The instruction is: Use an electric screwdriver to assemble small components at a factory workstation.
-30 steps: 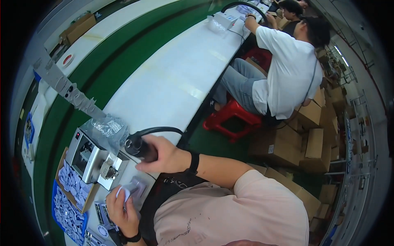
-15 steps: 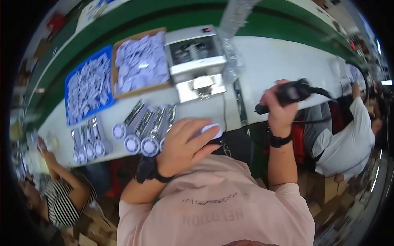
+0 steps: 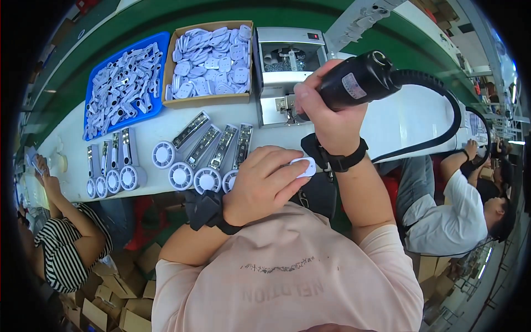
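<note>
My right hand (image 3: 334,122) grips a black electric screwdriver (image 3: 354,83), its cable running off to the right. The screwdriver's tip end is at the front of a silver screw feeder (image 3: 276,78); the hand hides the tip itself. Held in the fingers of my left hand (image 3: 260,182) is a small white rounded plastic cover (image 3: 308,167), close to the table's front edge. Just beyond that hand lies a row of white handheld fans (image 3: 180,176) with their handles open, showing circuit boards. My left hand partly covers the rightmost fan.
Another group of fans (image 3: 128,177) lies farther left. At the back stand a blue tray (image 3: 166,50) of narrow white parts and a cardboard box (image 3: 213,100) of white covers. A co-worker in stripes (image 3: 63,249) sits left, another in white (image 3: 453,221) right.
My right hand has swung the screwdriver left, from over the table's right side to the screw feeder's front. My left hand keeps the white cover, shifted slightly right.
</note>
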{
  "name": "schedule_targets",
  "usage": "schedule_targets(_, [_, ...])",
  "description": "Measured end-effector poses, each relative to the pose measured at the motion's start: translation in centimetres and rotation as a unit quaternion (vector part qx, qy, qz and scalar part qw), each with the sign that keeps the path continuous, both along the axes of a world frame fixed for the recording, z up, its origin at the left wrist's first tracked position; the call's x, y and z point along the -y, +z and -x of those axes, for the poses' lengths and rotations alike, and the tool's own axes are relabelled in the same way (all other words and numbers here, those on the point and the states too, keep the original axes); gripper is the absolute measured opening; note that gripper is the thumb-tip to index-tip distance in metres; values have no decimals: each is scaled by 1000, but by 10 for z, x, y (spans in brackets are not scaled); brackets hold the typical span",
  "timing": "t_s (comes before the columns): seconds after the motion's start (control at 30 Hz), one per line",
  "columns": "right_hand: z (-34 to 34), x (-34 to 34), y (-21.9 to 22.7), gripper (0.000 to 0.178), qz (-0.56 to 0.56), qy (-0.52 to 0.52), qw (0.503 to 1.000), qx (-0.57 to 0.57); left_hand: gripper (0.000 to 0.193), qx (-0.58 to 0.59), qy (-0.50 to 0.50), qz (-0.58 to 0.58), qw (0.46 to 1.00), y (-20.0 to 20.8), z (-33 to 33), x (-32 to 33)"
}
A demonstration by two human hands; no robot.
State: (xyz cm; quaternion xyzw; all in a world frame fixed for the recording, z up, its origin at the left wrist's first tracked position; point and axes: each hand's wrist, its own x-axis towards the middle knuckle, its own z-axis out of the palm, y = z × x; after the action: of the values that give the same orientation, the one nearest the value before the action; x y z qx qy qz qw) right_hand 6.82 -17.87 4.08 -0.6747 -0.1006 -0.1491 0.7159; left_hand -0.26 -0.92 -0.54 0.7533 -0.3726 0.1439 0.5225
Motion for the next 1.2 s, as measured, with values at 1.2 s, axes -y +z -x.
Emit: schedule_targets(1.2, [54, 13, 76, 42, -66, 142, 986, 56, 35, -116, -48, 31, 992, 6, -5, 4])
